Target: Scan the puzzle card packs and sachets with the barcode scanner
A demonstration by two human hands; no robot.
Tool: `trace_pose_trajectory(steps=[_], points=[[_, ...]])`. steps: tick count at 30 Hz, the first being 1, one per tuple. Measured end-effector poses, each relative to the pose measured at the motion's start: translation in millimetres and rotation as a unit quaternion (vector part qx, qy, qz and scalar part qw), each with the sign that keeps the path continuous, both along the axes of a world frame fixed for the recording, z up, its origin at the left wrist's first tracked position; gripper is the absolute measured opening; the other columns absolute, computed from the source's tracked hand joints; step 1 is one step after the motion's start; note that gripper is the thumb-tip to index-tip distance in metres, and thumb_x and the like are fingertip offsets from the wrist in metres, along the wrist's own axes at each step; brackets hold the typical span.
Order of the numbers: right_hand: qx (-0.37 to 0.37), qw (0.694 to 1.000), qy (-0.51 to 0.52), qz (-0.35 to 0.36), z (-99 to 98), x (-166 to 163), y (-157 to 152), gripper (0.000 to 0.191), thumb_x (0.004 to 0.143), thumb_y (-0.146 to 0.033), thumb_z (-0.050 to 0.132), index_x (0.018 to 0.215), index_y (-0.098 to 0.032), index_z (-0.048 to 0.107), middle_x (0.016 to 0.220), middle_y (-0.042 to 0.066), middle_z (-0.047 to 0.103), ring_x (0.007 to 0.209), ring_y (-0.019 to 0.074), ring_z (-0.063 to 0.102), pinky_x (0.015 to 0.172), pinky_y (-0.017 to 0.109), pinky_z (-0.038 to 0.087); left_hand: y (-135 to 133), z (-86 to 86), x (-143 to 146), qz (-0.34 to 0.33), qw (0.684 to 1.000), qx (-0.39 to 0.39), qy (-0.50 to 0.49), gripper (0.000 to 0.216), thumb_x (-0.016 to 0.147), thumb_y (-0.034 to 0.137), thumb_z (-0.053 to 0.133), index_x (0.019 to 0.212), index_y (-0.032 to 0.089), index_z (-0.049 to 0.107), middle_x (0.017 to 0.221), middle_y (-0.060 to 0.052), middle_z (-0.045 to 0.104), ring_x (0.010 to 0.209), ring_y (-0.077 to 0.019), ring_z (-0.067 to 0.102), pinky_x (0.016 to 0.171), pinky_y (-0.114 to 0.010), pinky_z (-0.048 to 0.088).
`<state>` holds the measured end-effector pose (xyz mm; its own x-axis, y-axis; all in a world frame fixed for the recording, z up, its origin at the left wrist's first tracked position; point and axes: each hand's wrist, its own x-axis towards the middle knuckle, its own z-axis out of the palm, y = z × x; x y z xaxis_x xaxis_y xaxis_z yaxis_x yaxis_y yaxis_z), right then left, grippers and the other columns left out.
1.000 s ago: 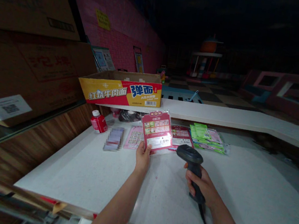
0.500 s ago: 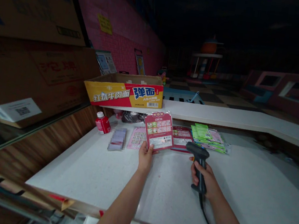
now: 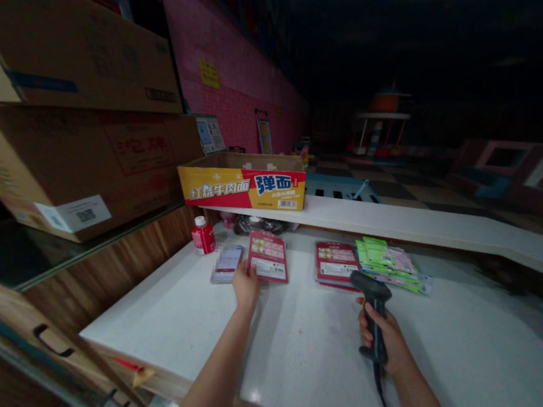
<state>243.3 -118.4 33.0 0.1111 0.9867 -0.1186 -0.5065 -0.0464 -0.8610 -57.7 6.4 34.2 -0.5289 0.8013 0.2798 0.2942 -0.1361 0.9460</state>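
Note:
My left hand (image 3: pixel 246 287) is closed on the lower left corner of a flat red card packet (image 3: pixel 268 255), low over the white counter; the pink sheet seen before is hidden under it. A phone (image 3: pixel 227 263) lies just left of this hand. My right hand (image 3: pixel 386 337) is wrapped round the handle of a dark barcode scanner (image 3: pixel 374 319), its cable running down toward me. Behind the scanner head lie more red card packets (image 3: pixel 336 263), stacked. Beside them rests a pile of green packets (image 3: pixel 387 260).
A red bottle (image 3: pixel 203 236) stands at the counter's left. On the raised white ledge (image 3: pixel 400 223) sits an open noodle carton (image 3: pixel 248 187). Large cardboard boxes (image 3: pixel 81 156) are stacked at the left. A dark plastic bag (image 3: pixel 261 225) is under the ledge.
My left hand has carried the red card packet left and down, away from the scanner, over the pink sheet. The right hand still holds the scanner. The view has shifted slightly.

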Motion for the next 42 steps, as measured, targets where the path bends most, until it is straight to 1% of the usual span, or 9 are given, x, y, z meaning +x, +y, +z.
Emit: trace_pose_trajectory(steps=[4, 9, 11, 13, 16, 21, 29, 38, 42], points=[[0.006, 1.000, 0.003, 0.003, -1.6, -0.1, 2.5, 0.045, 0.068, -0.048, 0.083, 0.095, -0.018, 0.063, 0.056, -0.006, 0.054, 0.036, 0.0048, 0.041, 0.032, 0.017, 0.033, -1.6, 2.5, -6.3, 0.034, 0.983, -0.025, 0.180, 0.026, 0.088, 0.024, 0.050, 0.101, 0.012, 0.068, 0.090, -0.015, 0.067, 0.086, -0.0270, 0.065, 0.083, -0.040, 0.050], [0.001, 1.000, 0.005, 0.005, 0.4, -0.5, 1.6, 0.045, 0.067, -0.048, 0.083, 0.095, -0.018, 0.064, 0.056, -0.006, 0.053, 0.035, 0.0044, 0.040, 0.032, 0.016, 0.032, -14.0, 9.0, 3.2, 0.092, 0.919, -0.064, 0.379, 0.033, 0.090, 0.021, 0.047, 0.116, 0.012, 0.065, 0.114, -0.018, 0.058, 0.109, -0.0294, 0.055, 0.098, -0.044, 0.042], [0.002, 1.000, 0.004, 0.004, 1.4, -0.6, 0.7, 0.045, 0.067, -0.047, 0.084, 0.095, -0.018, 0.064, 0.056, -0.006, 0.054, 0.036, 0.0047, 0.041, 0.032, 0.017, 0.033, -18.8, 12.6, 11.4, 0.063, 0.902, -0.052, 0.424, 0.037, 0.090, 0.018, 0.046, 0.122, 0.015, 0.063, 0.123, -0.017, 0.056, 0.115, -0.0296, 0.052, 0.102, -0.044, 0.040], [-0.001, 1.000, 0.001, 0.001, 2.0, -0.4, -0.1, 0.045, 0.066, -0.046, 0.084, 0.095, -0.018, 0.064, 0.057, -0.005, 0.054, 0.037, 0.0053, 0.041, 0.033, 0.017, 0.034, -23.6, 14.3, 21.9, -0.034, 0.888, -0.052, 0.456, 0.037, 0.091, 0.017, 0.043, 0.122, 0.017, 0.064, 0.123, -0.017, 0.058, 0.115, -0.0286, 0.053, 0.101, -0.042, 0.041], [-0.009, 1.000, -0.001, -0.002, 2.0, 0.3, -0.4, 0.045, 0.066, -0.046, 0.084, 0.095, -0.017, 0.064, 0.057, -0.004, 0.054, 0.037, 0.0059, 0.041, 0.032, 0.018, 0.034, -31.8, 11.2, 39.0, -0.154, 0.861, -0.077, 0.479, 0.037, 0.092, 0.025, 0.048, 0.124, 0.021, 0.065, 0.126, -0.016, 0.060, 0.118, -0.0313, 0.053, 0.102, -0.047, 0.040], [-0.008, 1.000, 0.005, 0.007, -0.3, 2.4, 1.1, 0.044, 0.067, -0.045, 0.083, 0.097, -0.019, 0.065, 0.058, -0.005, 0.054, 0.037, 0.0060, 0.041, 0.033, 0.019, 0.034, -40.1, -0.7, 52.1, -0.174, 0.854, -0.105, 0.479, 0.041, 0.090, 0.042, 0.054, 0.128, 0.030, 0.063, 0.141, -0.015, 0.054, 0.135, -0.0397, 0.040, 0.112, -0.063, 0.020], [-0.011, 1.000, 0.009, 0.006, -1.6, 4.4, 1.1, 0.043, 0.067, -0.044, 0.084, 0.097, -0.019, 0.065, 0.057, -0.006, 0.053, 0.036, 0.0059, 0.041, 0.033, 0.018, 0.033, -32.1, -0.7, 33.7, -0.174, 0.855, -0.124, 0.473, 0.035, 0.091, 0.039, 0.052, 0.121, 0.030, 0.068, 0.141, -0.015, 0.054, 0.136, -0.0415, 0.040, 0.109, -0.070, 0.016], [-0.006, 1.000, -0.001, -0.004, 1.8, 2.0, 1.4, 0.042, 0.067, -0.045, 0.083, 0.095, -0.018, 0.065, 0.057, -0.005, 0.053, 0.037, 0.0060, 0.040, 0.033, 0.019, 0.034, -22.1, -3.6, 23.0, -0.174, 0.867, -0.111, 0.454, 0.033, 0.086, 0.031, 0.059, 0.118, 0.031, 0.069, 0.140, -0.012, 0.056, 0.137, -0.0375, 0.040, 0.111, -0.068, 0.017], [-0.006, 1.000, -0.012, -0.013, 4.3, -0.2, 2.1, 0.044, 0.066, -0.046, 0.083, 0.095, -0.019, 0.063, 0.057, -0.005, 0.055, 0.037, 0.0071, 0.042, 0.033, 0.020, 0.035, -20.4, -2.9, 27.0, -0.174, 0.884, -0.045, 0.432, 0.039, 0.085, 0.023, 0.057, 0.122, 0.021, 0.067, 0.136, -0.016, 0.058, 0.132, -0.0336, 0.046, 0.111, -0.053, 0.032]])
